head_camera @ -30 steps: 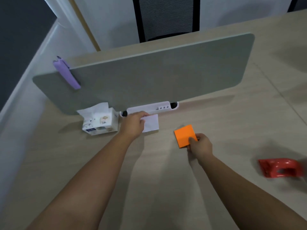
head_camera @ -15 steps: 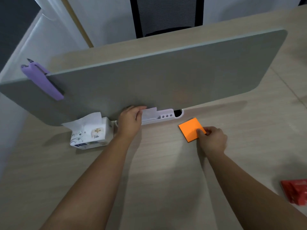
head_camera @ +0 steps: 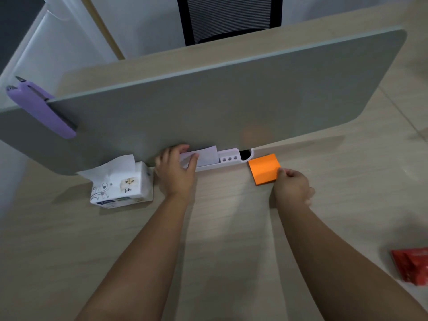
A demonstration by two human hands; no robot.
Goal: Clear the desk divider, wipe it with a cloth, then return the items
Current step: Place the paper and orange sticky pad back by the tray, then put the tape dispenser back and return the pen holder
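Observation:
The grey desk divider [head_camera: 208, 100] stands across the wooden desk. A white holder tray [head_camera: 228, 158] sits at its foot. My left hand [head_camera: 176, 170] grips a white paper [head_camera: 207, 155] that stands in the left part of this tray. My right hand [head_camera: 293, 188] pinches the near right corner of an orange sticky-note pad [head_camera: 264, 169], which is tilted up on the desk just right of the tray. A purple stapler [head_camera: 39, 110] hangs clipped on the divider's upper left edge.
A white tissue pack [head_camera: 122, 184] sits left of my left hand, against the divider. A red packet [head_camera: 412, 265] lies at the desk's right edge. A black chair [head_camera: 229, 17] stands behind the divider. A white wall panel [head_camera: 27, 54] borders the left side.
My left hand has carried the white paper from the desk up into the tray. My right hand has moved the orange pad forward, close to the tray's right end.

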